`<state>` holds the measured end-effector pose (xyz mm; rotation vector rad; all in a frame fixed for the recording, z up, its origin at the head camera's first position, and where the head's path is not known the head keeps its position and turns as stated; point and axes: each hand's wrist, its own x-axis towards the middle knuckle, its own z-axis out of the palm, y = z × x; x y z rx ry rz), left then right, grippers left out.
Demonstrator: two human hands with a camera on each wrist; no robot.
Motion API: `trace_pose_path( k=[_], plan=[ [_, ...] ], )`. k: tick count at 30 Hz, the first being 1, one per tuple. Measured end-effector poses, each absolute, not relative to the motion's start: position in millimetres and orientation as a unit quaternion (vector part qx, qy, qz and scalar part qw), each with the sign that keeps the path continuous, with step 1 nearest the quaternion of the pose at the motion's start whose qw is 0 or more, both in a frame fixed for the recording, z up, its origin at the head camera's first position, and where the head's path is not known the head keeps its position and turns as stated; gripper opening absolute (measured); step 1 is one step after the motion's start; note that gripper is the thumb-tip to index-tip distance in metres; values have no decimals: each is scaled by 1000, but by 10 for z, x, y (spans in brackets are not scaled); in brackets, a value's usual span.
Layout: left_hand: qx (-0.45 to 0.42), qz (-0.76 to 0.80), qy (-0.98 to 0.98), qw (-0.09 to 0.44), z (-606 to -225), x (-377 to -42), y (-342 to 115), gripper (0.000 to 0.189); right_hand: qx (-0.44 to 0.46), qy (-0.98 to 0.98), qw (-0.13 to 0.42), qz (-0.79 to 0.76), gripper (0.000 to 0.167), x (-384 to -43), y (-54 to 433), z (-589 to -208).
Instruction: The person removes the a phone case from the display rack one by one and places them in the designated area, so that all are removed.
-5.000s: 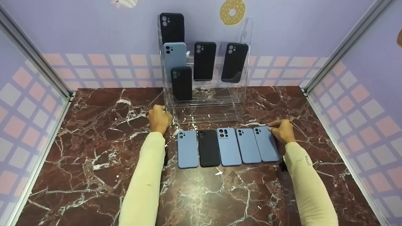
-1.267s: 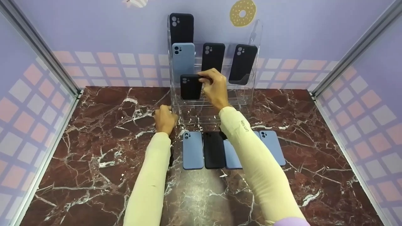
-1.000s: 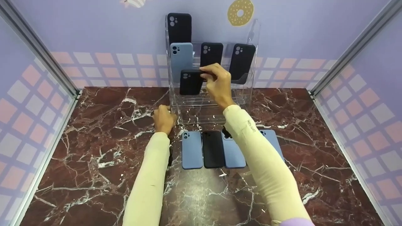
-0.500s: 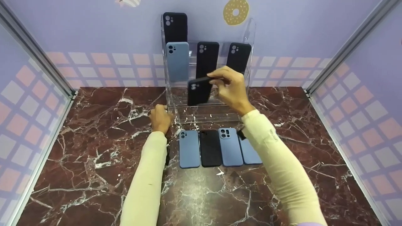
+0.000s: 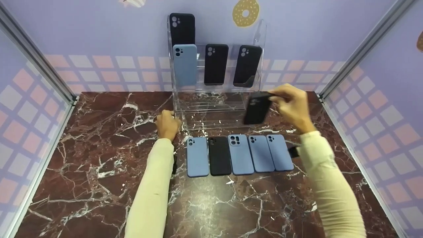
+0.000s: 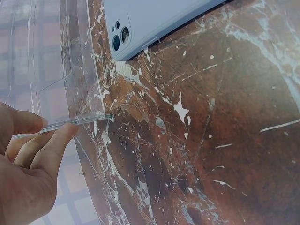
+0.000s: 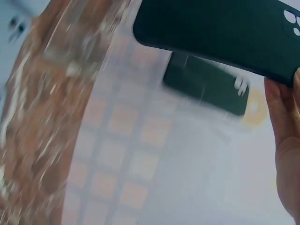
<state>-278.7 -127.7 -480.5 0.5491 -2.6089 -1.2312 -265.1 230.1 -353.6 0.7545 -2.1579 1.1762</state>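
My right hand [image 5: 292, 105] pinches a black phone case [image 5: 257, 108] by its upper edge, holding it in the air at the right front of the clear display stand [image 5: 214, 107]. The right wrist view shows that black case [image 7: 211, 35] large, its camera cutouts near my fingers [image 7: 283, 112]. My left hand [image 5: 168, 125] grips the stand's left side edge low down; the left wrist view has the clear panel [image 6: 89, 119] between thumb and fingers. In the stand are a light blue case [image 5: 185, 64] and black cases [image 5: 182, 29], [image 5: 216, 64], [image 5: 247, 66].
On the marble-patterned table [image 5: 99, 185] before the stand lies a row of cases: a light blue one [image 5: 198, 157], a black one [image 5: 220, 156] and three blue ones [image 5: 241, 158] to the right. Patterned walls [image 5: 125, 29] enclose the back and sides.
My right hand went from the rightmost blue case on the table to the stand, took the black case out of its lowest tier and carried it rightward. The left hand stays on the stand.
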Motion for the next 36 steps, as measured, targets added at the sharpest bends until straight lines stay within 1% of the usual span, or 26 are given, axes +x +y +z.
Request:
trace_pose_path(
  k=[5, 10, 17, 23, 26, 31, 36],
  plan=[
    [186, -416, -884, 101, -4799, -2794, -1294, 35, 210, -835, 272, 429, 20, -2742, 2798, -3769],
    [191, -414, -886, 91, -4808, -2797, -1304, 36, 148, -865, 233, 418, 20, -2829, 3216, -3986],
    [185, -420, -884, 96, -4829, -2796, -1304, 38, 100, -907, 190, 362, 18, -2823, 3631, -4161],
    [178, -417, -885, 108, -4825, -2800, -1288, 37, 64, -929, 132, 340, 18, -2780, 3883, -4257],
    [180, -418, -885, 103, -4816, -2799, -1280, 38, 55, -937, 110, 326, 17, -2757, 3987, -4312],
    [178, -420, -885, 97, -4819, -2801, -1281, 39, 62, -939, 84, 328, 18, -2751, 4105, -4431],
    [177, -415, -887, 97, -4820, -2809, -1280, 40, 45, -946, 75, 313, 19, -2751, 4118, -4537]
  ],
)
